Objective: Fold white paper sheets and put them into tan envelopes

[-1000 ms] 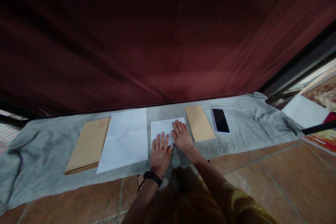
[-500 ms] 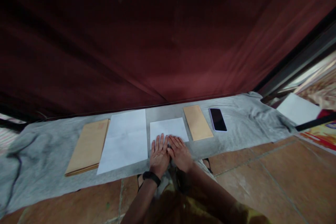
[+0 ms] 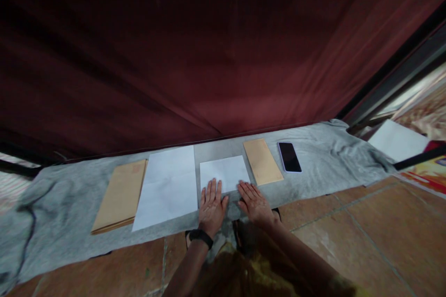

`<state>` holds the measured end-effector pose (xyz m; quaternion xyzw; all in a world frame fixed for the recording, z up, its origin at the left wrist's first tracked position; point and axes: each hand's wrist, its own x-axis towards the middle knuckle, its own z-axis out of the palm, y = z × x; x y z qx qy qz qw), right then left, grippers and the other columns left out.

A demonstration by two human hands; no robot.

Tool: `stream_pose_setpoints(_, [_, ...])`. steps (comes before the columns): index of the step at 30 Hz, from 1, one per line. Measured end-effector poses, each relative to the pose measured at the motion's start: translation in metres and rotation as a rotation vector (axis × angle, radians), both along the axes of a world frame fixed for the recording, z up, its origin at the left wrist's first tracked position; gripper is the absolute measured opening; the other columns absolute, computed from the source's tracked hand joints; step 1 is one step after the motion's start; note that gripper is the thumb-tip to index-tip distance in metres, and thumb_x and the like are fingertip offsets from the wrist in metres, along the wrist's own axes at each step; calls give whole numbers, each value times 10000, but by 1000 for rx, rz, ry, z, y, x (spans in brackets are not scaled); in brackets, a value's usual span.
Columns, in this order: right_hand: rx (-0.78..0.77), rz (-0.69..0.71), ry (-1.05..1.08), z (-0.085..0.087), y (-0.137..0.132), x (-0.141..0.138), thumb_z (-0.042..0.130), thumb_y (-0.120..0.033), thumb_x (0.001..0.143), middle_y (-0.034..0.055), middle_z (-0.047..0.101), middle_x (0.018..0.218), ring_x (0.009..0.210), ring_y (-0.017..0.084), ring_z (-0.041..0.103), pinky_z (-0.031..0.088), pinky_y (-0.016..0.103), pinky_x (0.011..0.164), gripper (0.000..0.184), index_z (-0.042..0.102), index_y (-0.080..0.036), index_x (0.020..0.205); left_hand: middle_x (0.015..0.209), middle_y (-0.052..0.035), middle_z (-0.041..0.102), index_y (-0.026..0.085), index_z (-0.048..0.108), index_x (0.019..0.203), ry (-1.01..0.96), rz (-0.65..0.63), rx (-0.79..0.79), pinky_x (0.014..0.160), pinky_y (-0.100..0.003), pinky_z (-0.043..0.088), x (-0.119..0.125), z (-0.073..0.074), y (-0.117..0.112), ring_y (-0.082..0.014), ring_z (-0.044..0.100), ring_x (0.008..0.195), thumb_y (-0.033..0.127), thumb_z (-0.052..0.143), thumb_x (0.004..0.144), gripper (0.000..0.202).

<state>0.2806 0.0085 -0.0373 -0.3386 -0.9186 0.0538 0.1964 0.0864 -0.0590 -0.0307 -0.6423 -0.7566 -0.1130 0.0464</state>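
Grey cloth [image 3: 331, 162]: one phone [image 3: 290, 157]; two flat hands [image 3: 212, 209] [image 3: 257, 206] apart, fingertips [image 3: 213, 182] on one small sheet [image 3: 228, 171].

Dark red curtain [image 3: 223, 69] fills the back; terracotta tiled floor [image 3: 348, 232] below; dim light, upper area nearly black

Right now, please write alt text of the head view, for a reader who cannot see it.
The left hand and right hand lie flat, fingers at the near edge of a small white paper on a grey cloth. To its left are a large white paper and an envelope stack; to its right, a brown envelope and a phone.
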Motion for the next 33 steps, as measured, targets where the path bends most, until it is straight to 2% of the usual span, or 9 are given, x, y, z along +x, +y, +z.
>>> stream_pose_setpoints(2, [-5, -7, 4, -1, 0, 3, 434, -349, 1024, 119, 451, 1544, 1419, 245, 433, 351, 438, 1189, 551, 385, -150, 1536, 1605, -124, 345, 164, 385, 1526, 10, -1, 4, 1220, -504, 272, -1, 0, 0, -263, 282, 1506, 401, 399, 994, 583])
stream_pose_setpoints(5, [-40, -46, 23, 2, 5, -2, 421, -333, 1028, 128, 498, 1509, 1403, 249, 455, 379, 449, 1172, 501, 461, -143, 1489, 1605, -124, 345, 179, 398, 1521, 17, -9, 1, 1218, -511, 272, -1, 0, 0, -269, 279, 1506, 401, 411, 992, 574])
stream_pose_setpoints(7, [-70, -70, 42, 7, 12, -14, 408, -326, 1033, 119, 520, 1493, 1399, 247, 460, 385, 446, 1168, 467, 515, -144, 1449, 1608, -124, 338, 193, 409, 1517, 21, -11, -5, 1219, -515, 269, -2, 0, 0, -274, 273, 1508, 388, 417, 992, 561])
stream_pose_setpoints(11, [-92, -54, 61, 13, 33, -51, 382, -276, 1030, 89, 489, 1522, 1431, 228, 415, 359, 438, 1187, 460, 507, -160, 1458, 1613, -113, 328, 230, 400, 1524, 26, -10, -6, 1214, -524, 275, -2, -2, 1, -276, 269, 1508, 368, 438, 983, 559])
stream_pose_setpoints(16, [-88, -68, 27, 3, 54, -79, 406, -265, 1029, 90, 474, 1535, 1440, 212, 395, 318, 436, 1202, 450, 505, -168, 1456, 1611, -105, 338, 246, 398, 1523, 36, -7, 26, 1209, -528, 287, -2, -4, 0, -271, 288, 1502, 374, 450, 978, 562])
stream_pose_setpoints(22, [-51, -146, 15, -7, 57, -75, 426, -324, 1033, 95, 443, 1555, 1447, 247, 385, 304, 467, 1191, 449, 506, -204, 1459, 1578, -106, 408, 238, 489, 1469, 23, 10, 4, 1194, -530, 318, -3, -3, 2, -283, 353, 1474, 353, 412, 989, 500])
stream_pose_setpoints(25, [-44, -149, 8, -7, 57, -72, 416, -333, 1039, 105, 445, 1553, 1449, 249, 383, 297, 468, 1190, 451, 503, -199, 1461, 1540, -128, 465, 178, 513, 1448, -15, 16, -23, 1196, -493, 330, -4, 2, 19, -271, 383, 1458, 323, 352, 1001, 497])
stream_pose_setpoints(28, [-38, -140, 3, -6, 57, -71, 418, -310, 1034, 110, 451, 1547, 1452, 256, 378, 274, 474, 1199, 452, 502, -189, 1462, 1553, -114, 452, 127, 459, 1478, -70, -29, -42, 1213, -433, 317, -6, 7, 49, -230, 355, 1474, 296, 299, 1011, 521])
stream_pose_setpoints(33, [-28, -130, 8, -5, 56, -72, 426, -284, 1024, 115, 462, 1539, 1440, 264, 394, 265, 477, 1202, 452, 516, -169, 1451, 1586, -112, 397, 124, 415, 1502, -88, -19, -67, 1223, -452, 283, -16, 2, 88, -231, 302, 1497, 296, 267, 1013, 540])
